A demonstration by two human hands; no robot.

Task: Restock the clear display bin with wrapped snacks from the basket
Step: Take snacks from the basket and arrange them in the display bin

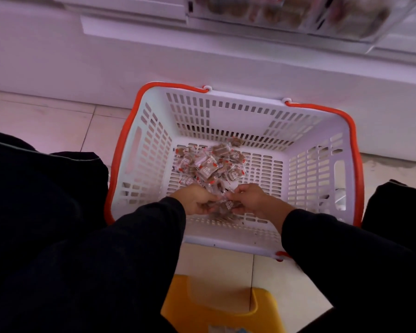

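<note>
A white slotted basket (317, 164) with an orange rim stands on the floor against a white shelf base. Several small wrapped snacks (209, 164), brown in clear wrappers with red print, lie in a heap on its bottom. Both my hands are inside the basket at its near side. My left hand (195, 199) and my right hand (249, 198) are cupped together and hold a bunch of the wrapped snacks (222, 206) between them. The clear display bin (298, 15) hangs at the top of the view, blurred, with brown snacks inside.
A yellow plastic stool (216, 308) sits under me at the bottom. My dark-clothed knees flank the basket left and right. The floor is pale tile (58, 126). The white shelf base (202, 63) runs behind the basket.
</note>
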